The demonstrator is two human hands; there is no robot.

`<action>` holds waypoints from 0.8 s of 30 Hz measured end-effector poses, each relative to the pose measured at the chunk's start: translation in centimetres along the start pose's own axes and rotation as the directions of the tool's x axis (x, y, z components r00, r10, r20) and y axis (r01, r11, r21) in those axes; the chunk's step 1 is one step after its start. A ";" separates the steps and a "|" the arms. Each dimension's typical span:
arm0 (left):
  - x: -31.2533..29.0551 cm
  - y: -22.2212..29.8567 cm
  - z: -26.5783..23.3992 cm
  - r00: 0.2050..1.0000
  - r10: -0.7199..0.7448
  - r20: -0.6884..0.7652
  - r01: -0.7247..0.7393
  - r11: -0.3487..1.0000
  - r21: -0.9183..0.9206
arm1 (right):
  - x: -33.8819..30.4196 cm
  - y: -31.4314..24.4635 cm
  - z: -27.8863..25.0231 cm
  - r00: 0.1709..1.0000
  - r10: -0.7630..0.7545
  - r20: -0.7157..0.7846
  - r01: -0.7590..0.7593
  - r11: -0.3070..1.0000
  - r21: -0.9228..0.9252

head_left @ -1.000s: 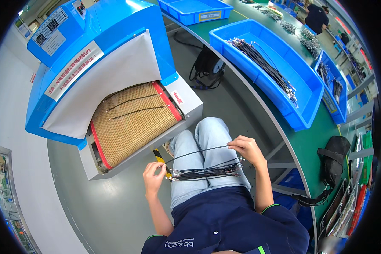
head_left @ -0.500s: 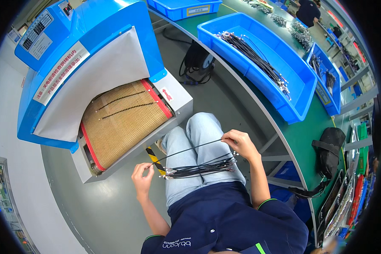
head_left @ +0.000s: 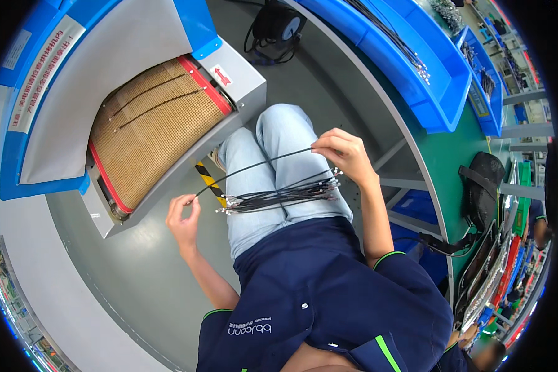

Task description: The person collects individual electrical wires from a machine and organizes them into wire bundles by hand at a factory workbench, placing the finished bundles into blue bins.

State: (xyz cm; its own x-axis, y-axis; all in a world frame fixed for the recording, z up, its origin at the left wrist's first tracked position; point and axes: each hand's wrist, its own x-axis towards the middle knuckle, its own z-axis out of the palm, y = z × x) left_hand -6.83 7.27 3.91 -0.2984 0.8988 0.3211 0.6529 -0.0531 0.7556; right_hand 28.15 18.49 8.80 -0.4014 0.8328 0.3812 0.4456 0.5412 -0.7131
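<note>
One thin black cable [head_left: 254,165] is stretched between my two hands, slanting up to the right above my thighs. My left hand [head_left: 183,222] pinches its left end between thumb and fingertips. At the other end, my right hand [head_left: 343,152] pinches the cable with the fingers pressed together. Below it, a bundle of similar black cables [head_left: 281,198] lies across my lap, with small metallic and whitish tips at both ends. Whatever tips the held cable has are hidden in my fingers.
On the left stands a blue-housed conveyor machine [head_left: 195,23]; two black cables [head_left: 158,110] lie on its tan mesh belt [head_left: 139,152]. A green table [head_left: 437,162] curves along the right, bearing blue bins [head_left: 443,111] with cables and a black pouch [head_left: 482,192]. Under it sits a cable reel [head_left: 285,28].
The whole view has shifted, so the machine, table and lap appear higher and farther left. Both hands still grip the cable's ends, and the belt's two cables look unmoved on it.
</note>
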 end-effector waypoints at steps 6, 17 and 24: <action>-0.5 -1.3 -0.1 1.000 -0.011 -0.013 0.011 1.000 -0.009 | -0.5 0.3 1.1 0.970 0.216 0.112 -0.228 0.968 0.109; -1.0 -2.9 -0.1 1.000 0.011 -0.007 -0.011 1.000 0.014 | -0.8 1.3 2.7 0.960 0.174 0.218 -0.198 0.976 0.095; -1.3 -3.3 0.0 1.000 0.021 -0.012 -0.021 1.000 0.017 | -1.1 1.7 3.4 0.975 0.140 0.173 -0.155 0.985 0.079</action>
State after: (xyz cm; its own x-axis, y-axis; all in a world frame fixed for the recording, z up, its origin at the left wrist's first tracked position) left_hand -8.62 6.30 1.03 -0.2930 0.8920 0.3442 0.6709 -0.0647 0.7387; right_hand 26.64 18.09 5.16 -0.4677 0.8675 0.1698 0.4383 0.3944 -0.8077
